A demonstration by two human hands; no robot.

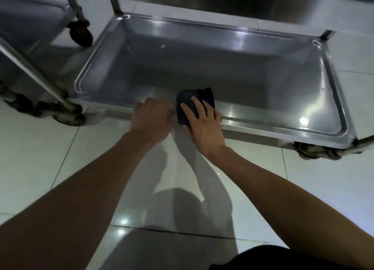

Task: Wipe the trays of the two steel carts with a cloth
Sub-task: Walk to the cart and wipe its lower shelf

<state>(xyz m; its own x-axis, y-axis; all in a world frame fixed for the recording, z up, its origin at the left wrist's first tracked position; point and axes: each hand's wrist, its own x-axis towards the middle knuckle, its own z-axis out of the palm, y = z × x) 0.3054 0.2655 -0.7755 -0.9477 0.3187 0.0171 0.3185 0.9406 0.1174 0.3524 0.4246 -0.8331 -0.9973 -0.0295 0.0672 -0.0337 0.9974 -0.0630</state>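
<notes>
The dark folded cloth (190, 105) lies over the near rim of the low steel tray (202, 67), half draped inside. The right hand (204, 122) presses it flat, fingers straight and spread, arm reaching forward from the lower right. Just beside it, the left hand (151, 117) curls over the same rim (blurred, so its hold is unclear). A second cart (30, 36) stands at left on the tiled floor (60, 158).
</notes>
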